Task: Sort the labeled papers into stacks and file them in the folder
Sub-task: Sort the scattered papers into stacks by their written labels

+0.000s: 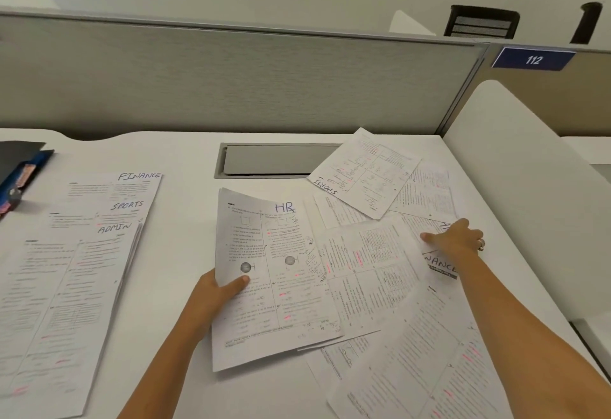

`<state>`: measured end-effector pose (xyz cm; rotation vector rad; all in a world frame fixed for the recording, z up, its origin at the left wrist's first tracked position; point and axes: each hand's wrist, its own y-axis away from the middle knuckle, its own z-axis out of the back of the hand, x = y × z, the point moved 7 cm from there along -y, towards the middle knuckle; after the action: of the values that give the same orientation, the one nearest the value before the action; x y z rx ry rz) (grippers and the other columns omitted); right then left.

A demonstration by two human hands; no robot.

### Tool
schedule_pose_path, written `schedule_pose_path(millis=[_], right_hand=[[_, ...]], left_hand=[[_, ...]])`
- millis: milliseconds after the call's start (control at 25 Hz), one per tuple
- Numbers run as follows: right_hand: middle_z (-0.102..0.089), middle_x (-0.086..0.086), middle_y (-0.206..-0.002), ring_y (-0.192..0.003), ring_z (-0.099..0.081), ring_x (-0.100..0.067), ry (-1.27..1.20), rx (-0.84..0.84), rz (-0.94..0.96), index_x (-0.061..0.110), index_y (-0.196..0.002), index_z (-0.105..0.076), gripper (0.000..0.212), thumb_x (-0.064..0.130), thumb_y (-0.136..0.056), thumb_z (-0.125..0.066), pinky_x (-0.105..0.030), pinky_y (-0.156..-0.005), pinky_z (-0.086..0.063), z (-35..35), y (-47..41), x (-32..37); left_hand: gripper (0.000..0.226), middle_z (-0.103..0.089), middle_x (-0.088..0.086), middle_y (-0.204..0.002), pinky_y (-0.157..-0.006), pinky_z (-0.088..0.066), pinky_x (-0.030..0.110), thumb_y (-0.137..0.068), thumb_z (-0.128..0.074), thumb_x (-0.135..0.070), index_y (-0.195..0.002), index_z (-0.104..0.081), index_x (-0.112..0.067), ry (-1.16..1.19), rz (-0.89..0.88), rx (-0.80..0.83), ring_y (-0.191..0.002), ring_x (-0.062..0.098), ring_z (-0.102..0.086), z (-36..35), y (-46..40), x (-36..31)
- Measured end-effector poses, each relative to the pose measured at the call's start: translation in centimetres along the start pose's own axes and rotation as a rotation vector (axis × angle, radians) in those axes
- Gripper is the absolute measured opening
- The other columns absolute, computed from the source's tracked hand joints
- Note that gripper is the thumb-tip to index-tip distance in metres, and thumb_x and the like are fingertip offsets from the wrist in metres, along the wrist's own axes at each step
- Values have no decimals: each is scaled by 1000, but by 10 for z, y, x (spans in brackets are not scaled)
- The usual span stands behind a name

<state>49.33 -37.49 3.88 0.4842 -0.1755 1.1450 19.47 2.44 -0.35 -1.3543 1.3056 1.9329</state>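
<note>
Two hands at work: left hand [215, 293] grips the HR sheet [271, 273] mid-worktop, while right hand [458, 241], fingers curled, pinches a loose sheet [426, 225] in the unsorted pile directly to the right, nearer it.

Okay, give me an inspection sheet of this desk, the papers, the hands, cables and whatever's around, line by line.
Surface: white desk, with a grey hatch at its back.
Job's things: sorted stacks on the left, overlapped and labelled FINANCE, SPORTS, ADMIN; HR papers in the middle; loose pile on the right, with a SPORTS sheet upside down on top at the back; folder at the far left edge.
Clutter: nothing seen.
Hands: left hand holds the HR papers by their left edge; right hand rests on the loose pile, wearing a ring.
Cables: nothing seen.
Surroundings: grey partition, number plate 112, chair backs beyond.
</note>
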Motion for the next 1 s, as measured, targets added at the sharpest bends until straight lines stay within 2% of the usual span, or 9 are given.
schedule_pose_path(millis=[160,320,400,480,560,680,840,1000], right_hand=[[-33,-28,-133,-126,-35,-43,-29,1,8,0,-129,-31,87,35,-69,-83,-50,-100,-37,4,0,0],[-54,-24,-120,-112,-53,-41,-104,8,35,0,-120,-38,80,30,-64,-87,-47,-90,-46,3,-2,-1],[-59,-22,-114,-99,-62,-39,-269,4,-15,1,-119,-38,74,19,-66,-85,-46,-83,-53,3,0,-5],[-60,-19,-115,-90,-66,-37,-585,-2,-126,6,-120,-37,69,7,-68,-82,-46,-73,-58,2,8,-10],[-58,-16,-116,-95,-64,-35,-762,-16,-203,4,-123,-37,68,0,-70,-79,-42,-70,-57,0,16,-9],[-56,-18,-122,-98,-63,-34,-931,-7,-225,4,-124,-39,67,-5,-70,-76,-44,-72,-58,4,25,2],[-57,-19,-118,-77,-65,-24,-1182,-90,-152,6,-123,-38,59,-11,-74,-68,-32,-55,-59,42,40,24],[-54,-14,-122,-77,-65,-17,-1156,-170,59,10,-116,-36,45,-3,-81,-62,-25,-54,-56,97,68,58]], left_hand=[[29,-76,2,-94,-73,-59,43,-85,-71,-20,-112,-62,-21,5,1,7,-80,24,-74,0,0,1],[28,-76,0,-91,-68,-59,39,-85,-71,-20,-111,-61,-23,7,-4,5,-78,24,-74,1,0,1],[28,-76,0,-91,-70,-59,41,-85,-71,-20,-111,-62,-22,7,-2,6,-78,24,-74,1,-1,2],[29,-76,1,-93,-76,-59,44,-84,-72,-20,-112,-62,-21,4,1,3,-80,24,-74,2,-2,4],[33,-76,2,-96,-78,-58,46,-83,-73,-22,-113,-62,-21,21,-8,13,-83,25,-73,2,-2,4],[42,-75,2,-100,-77,-58,46,-77,-74,-30,-116,-60,-22,69,-34,16,-86,25,-73,2,0,2],[44,-74,1,-102,-76,-58,45,-76,-74,-29,-117,-58,-24,84,-72,-7,-86,23,-73,4,6,1],[51,-73,2,-105,-79,-58,48,-70,-72,-35,-118,-56,-25,92,-83,1,-87,25,-73,5,11,0]])
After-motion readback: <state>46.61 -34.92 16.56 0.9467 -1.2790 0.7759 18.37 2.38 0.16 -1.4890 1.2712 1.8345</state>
